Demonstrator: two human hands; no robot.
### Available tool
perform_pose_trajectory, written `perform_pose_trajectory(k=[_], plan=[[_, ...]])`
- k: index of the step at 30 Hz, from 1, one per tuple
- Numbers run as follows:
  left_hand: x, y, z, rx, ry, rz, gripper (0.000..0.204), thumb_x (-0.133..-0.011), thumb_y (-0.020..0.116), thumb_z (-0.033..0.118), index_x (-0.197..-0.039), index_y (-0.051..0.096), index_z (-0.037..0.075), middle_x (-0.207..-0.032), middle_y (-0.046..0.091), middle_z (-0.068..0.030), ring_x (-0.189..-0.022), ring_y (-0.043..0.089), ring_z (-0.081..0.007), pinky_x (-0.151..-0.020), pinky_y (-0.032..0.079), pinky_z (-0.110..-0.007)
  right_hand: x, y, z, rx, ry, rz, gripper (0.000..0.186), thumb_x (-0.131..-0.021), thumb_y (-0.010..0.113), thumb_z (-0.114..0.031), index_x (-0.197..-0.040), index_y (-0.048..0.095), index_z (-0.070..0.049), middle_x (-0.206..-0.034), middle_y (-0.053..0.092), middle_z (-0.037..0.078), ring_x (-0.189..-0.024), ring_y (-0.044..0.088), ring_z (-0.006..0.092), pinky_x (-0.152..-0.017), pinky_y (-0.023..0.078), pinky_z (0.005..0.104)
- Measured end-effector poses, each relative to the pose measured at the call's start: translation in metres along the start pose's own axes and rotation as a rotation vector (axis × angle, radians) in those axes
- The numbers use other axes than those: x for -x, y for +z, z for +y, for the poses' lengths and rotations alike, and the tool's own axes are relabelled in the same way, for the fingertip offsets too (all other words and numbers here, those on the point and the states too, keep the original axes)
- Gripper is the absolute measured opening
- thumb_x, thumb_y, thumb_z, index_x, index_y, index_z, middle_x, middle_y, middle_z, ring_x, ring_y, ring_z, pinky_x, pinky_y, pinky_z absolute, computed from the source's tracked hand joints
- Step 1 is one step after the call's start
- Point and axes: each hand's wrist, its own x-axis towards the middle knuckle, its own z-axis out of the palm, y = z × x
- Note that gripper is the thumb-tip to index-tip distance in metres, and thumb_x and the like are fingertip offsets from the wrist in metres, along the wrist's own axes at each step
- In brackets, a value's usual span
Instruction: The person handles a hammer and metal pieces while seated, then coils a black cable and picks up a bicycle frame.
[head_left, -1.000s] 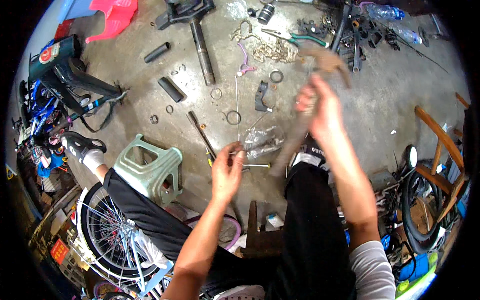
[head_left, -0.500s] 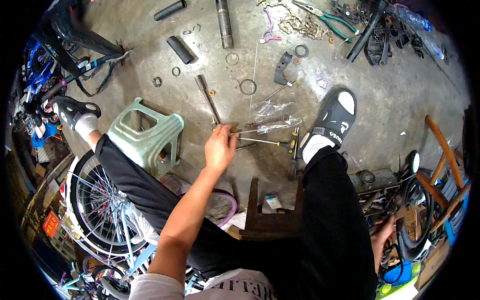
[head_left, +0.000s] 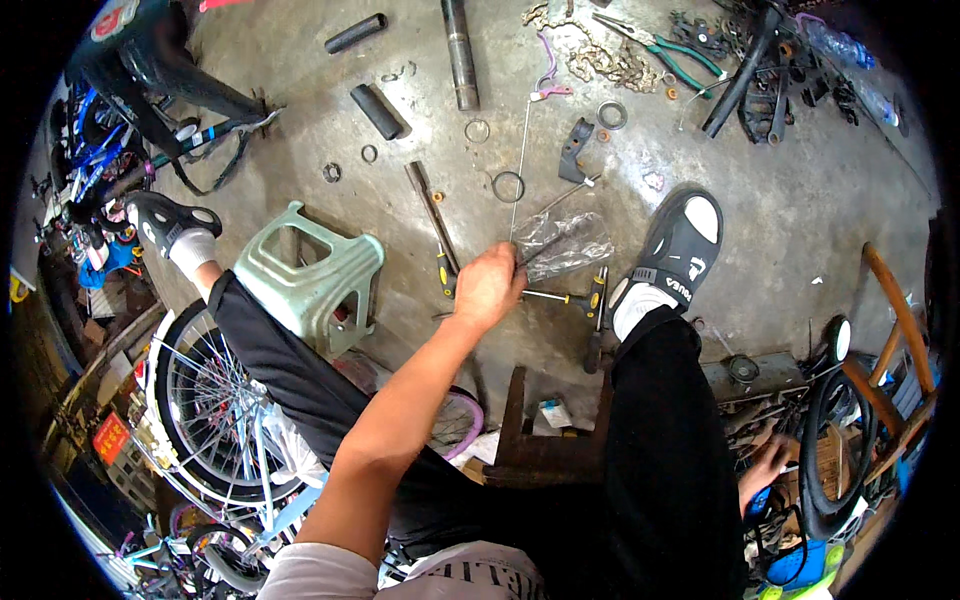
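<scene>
My left hand (head_left: 488, 285) is over the concrete floor, its fingers closed round a thin dark rod (head_left: 548, 243) that slants up and right across a clear plastic bag (head_left: 580, 238). The rod's kind does not show. Just left of that hand lies a long-shafted tool (head_left: 432, 213) with a yellow and black handle. A T-handle tool (head_left: 585, 300), also yellow and black, lies to its right. My right hand (head_left: 766, 468) is beyond my right leg, beside a pile of parts. Its fingers are small and blurred, so what they touch cannot be made out.
A pale green plastic stool (head_left: 350, 250) stands at left, near a bicycle wheel (head_left: 215, 400). Farther off lie dark tubes (head_left: 376, 112), metal rings (head_left: 508, 186), a chain (head_left: 610, 65) and green-handled pliers (head_left: 683, 65). A wooden stool frame (head_left: 510, 425) stands between my legs.
My left hand has moved right and has closed on the thin dark rod, now tilted up off its earlier place on the bag. My right hand has shifted slightly. The whole view has shifted a little.
</scene>
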Motion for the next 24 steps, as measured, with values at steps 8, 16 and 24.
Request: perform_pose_trajectory(k=[8, 16, 24], plan=[[-0.026, -0.099, 0.088, 0.381, 0.025, 0.329, 0.015, -0.092, 0.073, 0.012, -0.101, 0.067, 0.002, -0.067, 0.061, -0.0037, -0.059, 0.057, -0.0130, -0.057, 0.046, -0.030, -0.128, 0.135, -0.440, -1.277, -0.064, -0.904, 0.058, -0.106, 0.053, -0.038, -0.142, 0.051, 0.007, -0.136, 0.063, 0.022, -0.125, 0.062, 0.0286, -0.109, 0.046, 0.0417], [-0.076, -0.054, 0.067, 0.263, -0.060, 0.457, 0.012, -0.092, 0.070, 0.011, -0.099, 0.072, 0.002, -0.085, 0.072, -0.0152, -0.075, 0.071, -0.0288, -0.071, 0.055, -0.039, -0.145, 0.244, -0.564, -1.740, 0.253, -1.097, 0.033, -0.107, 0.055, -0.036, -0.113, 0.064, -0.004, -0.084, 0.060, 0.002, -0.079, 0.056, 0.0159, -0.081, 0.047, 0.0369], [-0.095, 0.005, 0.053, -0.150, 0.021, 0.087, 0.019, -0.085, 0.073, 0.021, -0.095, 0.070, 0.004, -0.090, 0.072, -0.0195, -0.090, 0.071, -0.0376, -0.079, 0.056, -0.050, -0.138, 0.239, -0.543, -1.761, 0.470, -0.860, 0.030, -0.104, 0.062, -0.036, -0.108, 0.064, -0.006, -0.083, 0.061, 0.002, -0.074, 0.055, 0.0156, -0.076, 0.048, 0.0364]])
